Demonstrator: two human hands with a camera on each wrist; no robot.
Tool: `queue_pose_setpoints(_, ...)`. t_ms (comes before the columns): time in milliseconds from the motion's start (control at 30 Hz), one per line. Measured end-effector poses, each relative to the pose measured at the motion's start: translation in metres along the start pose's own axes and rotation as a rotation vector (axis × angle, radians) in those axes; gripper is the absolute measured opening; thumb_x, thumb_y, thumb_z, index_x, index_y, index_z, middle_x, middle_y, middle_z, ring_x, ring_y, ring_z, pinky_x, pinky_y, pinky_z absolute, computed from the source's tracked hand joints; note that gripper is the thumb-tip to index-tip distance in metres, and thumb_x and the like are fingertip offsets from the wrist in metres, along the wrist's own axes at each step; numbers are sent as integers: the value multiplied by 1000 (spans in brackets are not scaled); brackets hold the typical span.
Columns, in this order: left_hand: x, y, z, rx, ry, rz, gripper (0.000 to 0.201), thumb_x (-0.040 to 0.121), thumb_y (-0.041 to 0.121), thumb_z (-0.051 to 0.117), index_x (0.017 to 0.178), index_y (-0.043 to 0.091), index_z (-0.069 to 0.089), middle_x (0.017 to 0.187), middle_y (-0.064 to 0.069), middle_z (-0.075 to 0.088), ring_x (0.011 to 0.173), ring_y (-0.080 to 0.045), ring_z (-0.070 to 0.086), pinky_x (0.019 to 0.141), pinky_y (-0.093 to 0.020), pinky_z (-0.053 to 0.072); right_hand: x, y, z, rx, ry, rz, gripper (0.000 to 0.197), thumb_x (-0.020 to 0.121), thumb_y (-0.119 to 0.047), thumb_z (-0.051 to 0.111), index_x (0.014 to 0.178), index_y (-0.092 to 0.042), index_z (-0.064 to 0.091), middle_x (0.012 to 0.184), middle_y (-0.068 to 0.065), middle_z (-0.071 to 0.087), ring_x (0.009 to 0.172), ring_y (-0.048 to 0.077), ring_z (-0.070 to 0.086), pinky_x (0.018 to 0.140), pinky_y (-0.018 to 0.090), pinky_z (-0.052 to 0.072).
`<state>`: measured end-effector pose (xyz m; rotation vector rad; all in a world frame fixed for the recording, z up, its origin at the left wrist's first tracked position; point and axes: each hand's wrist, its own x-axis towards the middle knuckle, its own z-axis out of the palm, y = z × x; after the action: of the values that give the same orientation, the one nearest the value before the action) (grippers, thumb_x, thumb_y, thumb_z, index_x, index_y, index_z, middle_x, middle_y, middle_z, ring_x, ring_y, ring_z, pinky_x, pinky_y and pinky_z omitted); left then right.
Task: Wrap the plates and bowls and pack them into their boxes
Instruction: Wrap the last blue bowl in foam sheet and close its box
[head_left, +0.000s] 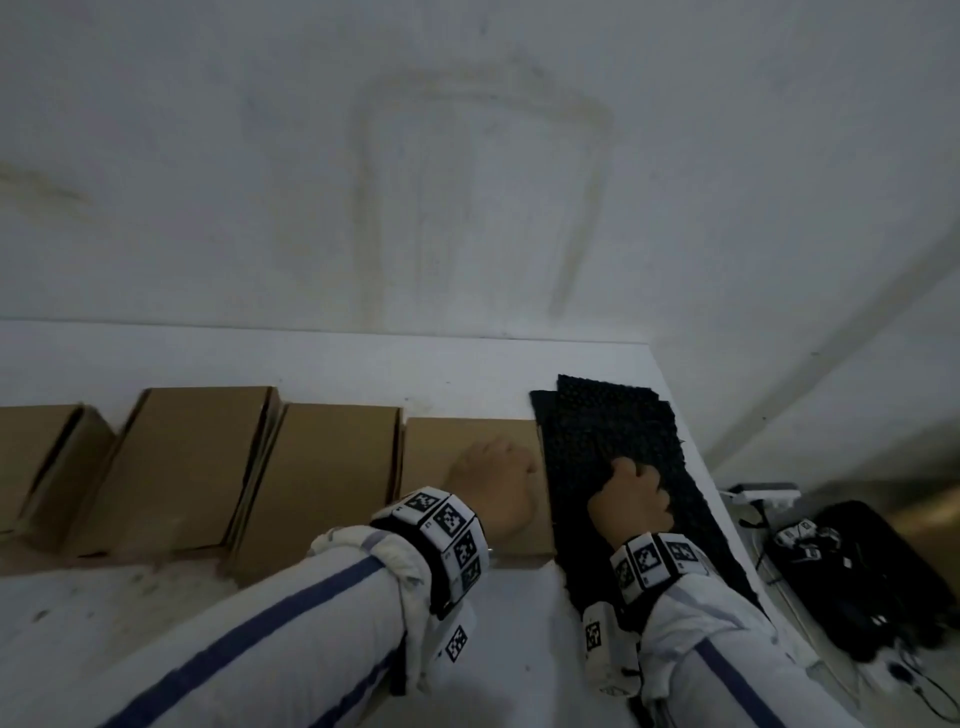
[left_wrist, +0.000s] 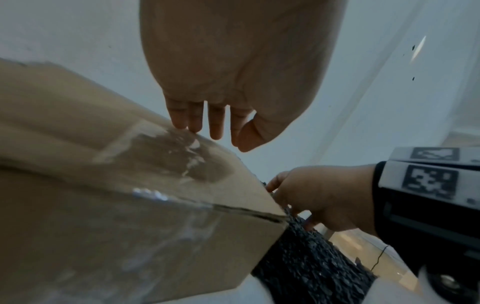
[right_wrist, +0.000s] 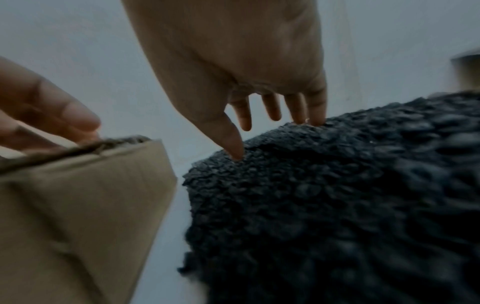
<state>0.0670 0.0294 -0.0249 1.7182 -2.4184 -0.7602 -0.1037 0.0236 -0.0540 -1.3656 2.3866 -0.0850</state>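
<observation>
- Striped white sleeves (head_left: 291, 623) with tagged wristbands lay nearest.
- Next, the left hand (head_left: 496, 486) rested on the rightmost closed cardboard box (head_left: 467, 441), its straight fingers (left_wrist: 193, 118) slightly apart, tips touching the taped top.
- Just beside it, the right hand (head_left: 631, 501) pressed spread fingertips (right_wrist: 315, 111) into the black bubble-wrap sheets (head_left: 613, 431), gripping nothing.
- Further left, three more boxes (head_left: 182, 467) lined the white table (head_left: 311, 358).

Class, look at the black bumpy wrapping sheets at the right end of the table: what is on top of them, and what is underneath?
On the black wrapping sheets rests only the right hand, fingertips touching the top sheet. Underneath, the white table shows around the edges; anything beneath the stack is covered.
</observation>
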Motion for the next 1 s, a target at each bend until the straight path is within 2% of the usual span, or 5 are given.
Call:
queue_pose_setpoints(133, 5, 11, 19, 10, 221, -16, 39, 72, 20, 43, 105, 18, 65, 110, -4, 56, 102, -30, 52, 79, -32, 37, 11, 14, 13, -66, -75, -58, 45, 93, -19, 43, 137, -18, 34, 140, 15, 31, 126, 36, 33, 104, 44, 33)
queue_pose_setpoints(400, 2, 7, 10, -93, 127, -50, 35, 87, 27, 43, 120, 23, 54, 125, -1, 50, 115, -23, 45, 96, -32, 38, 9, 4, -12, 228, -20, -261, 42, 88, 2, 43, 127, -7, 55, 128, 16, 56, 117, 28, 53, 97, 26, 40)
queue_pose_setpoints(633, -21, -1, -41, -796, 25, 13, 88, 85, 21, 69, 150, 22, 10, 148, -3, 34, 128, -26, 47, 92, -23, 41, -41, -73, -75, 739, -228, -510, 38, 81, 8, 56, 113, -13, 55, 99, 5, 56, 87, 14, 55, 71, 17, 44)
queue_pose_setpoints(800, -62, -47, -79, -1010, 240, -71, 48, 89, 4, 62, 130, 19, 41, 113, -10, 59, 77, -17, 64, 60, -26, 56, -85, -131, -65, 744, -266, -640, 19, 81, -3, 65, 83, -20, 56, 83, 1, 58, 78, 15, 58, 68, 24, 48)
queue_pose_setpoints(1000, -138, -135, -117, -1157, 511, -225, 14, 93, 5, 54, 100, 18, 55, 93, -6, 62, 80, -16, 62, 65, -24, 56, -143, -205, -37, 456, -565, -934, 72, 83, -15, 68, 142, -35, 31, 136, -7, 37, 125, 14, 43, 104, 32, 41)
